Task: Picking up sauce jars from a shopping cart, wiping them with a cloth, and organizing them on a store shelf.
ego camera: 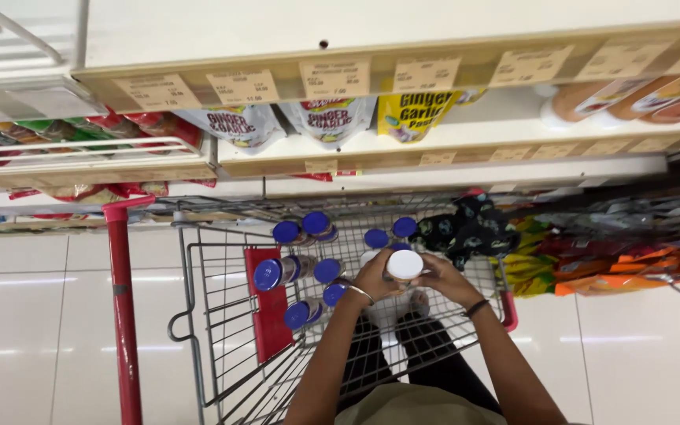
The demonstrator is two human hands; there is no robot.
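Left hand (373,275) and right hand (440,277) wrap around one white-lid jar (404,265), holding it steady from both sides | jar is over the cart (198,315), near the middle | blue-lid jars (301,252) sit in the cart to its left | dark bag (466,228) on the right.

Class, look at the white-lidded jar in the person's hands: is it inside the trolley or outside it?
Inside: both hands hold the jar over the trolley's wire basket.

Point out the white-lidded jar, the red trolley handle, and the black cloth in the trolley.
white-lidded jar (404,264), head view, centre of its white lid.
red trolley handle (123,307), head view, middle of the red bar.
black cloth (466,230), head view, centre of the bundle.
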